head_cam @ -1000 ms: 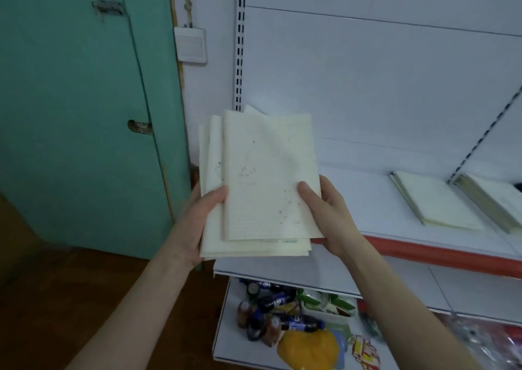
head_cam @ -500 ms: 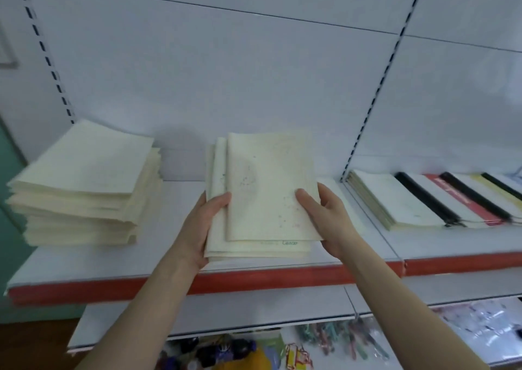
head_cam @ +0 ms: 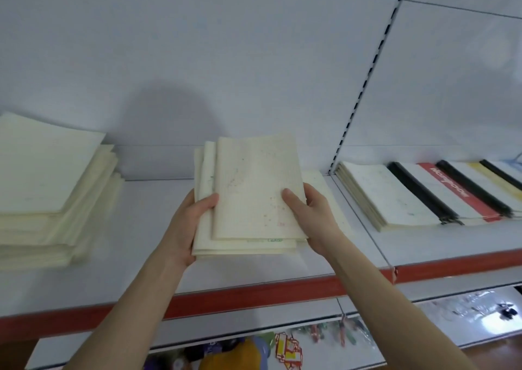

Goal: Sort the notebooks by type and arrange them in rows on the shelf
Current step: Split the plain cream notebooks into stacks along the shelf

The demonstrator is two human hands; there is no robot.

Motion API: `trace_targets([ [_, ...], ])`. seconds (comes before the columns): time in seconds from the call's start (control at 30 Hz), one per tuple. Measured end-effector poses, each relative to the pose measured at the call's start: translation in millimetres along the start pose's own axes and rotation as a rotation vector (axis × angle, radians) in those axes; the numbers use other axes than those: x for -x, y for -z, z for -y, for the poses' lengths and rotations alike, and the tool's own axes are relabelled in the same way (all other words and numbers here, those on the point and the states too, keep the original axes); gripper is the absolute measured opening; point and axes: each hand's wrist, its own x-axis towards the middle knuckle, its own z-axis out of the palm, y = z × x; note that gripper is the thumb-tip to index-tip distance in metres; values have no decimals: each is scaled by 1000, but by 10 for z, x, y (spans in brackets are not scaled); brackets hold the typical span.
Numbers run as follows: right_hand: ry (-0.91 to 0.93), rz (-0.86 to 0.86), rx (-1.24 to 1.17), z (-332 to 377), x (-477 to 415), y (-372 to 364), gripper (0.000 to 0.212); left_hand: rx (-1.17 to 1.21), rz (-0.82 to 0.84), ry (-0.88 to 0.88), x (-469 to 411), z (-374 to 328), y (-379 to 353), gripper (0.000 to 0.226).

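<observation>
A small stack of cream notebooks [head_cam: 251, 197] with faint coloured marks is held over the white shelf [head_cam: 141, 271]. My left hand [head_cam: 186, 223] grips its left edge, thumb on the top cover. My right hand [head_cam: 313, 220] grips the right edge the same way. A tall, untidy pile of cream notebooks [head_cam: 50, 194] sits on the shelf to the left. Just behind my right hand a pale notebook [head_cam: 319, 180] lies flat on the shelf. To the right, past the upright, lies a row of overlapping notebooks [head_cam: 423, 194], some with black spines and one with a red cover.
The shelf has a red front strip [head_cam: 254, 299] and a white back panel with a slotted upright [head_cam: 358, 87]. A lower shelf [head_cam: 282, 350] holds colourful small goods and packets.
The view swung from a green door to the shelf, then closer. Both hands kept their grip and carried the stack forward over the shelf, between the left pile and the right row.
</observation>
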Motion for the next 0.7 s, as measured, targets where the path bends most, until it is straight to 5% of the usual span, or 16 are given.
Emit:
trace_targets([
  [0.4, -68, 81, 11, -297, -145, -664, 6, -21, -153, 27, -69, -93, 640, 20],
  [0.7, -64, -110, 173, -85, -213, -38, 7, -82, -72, 22, -345, 12, -2, 21],
])
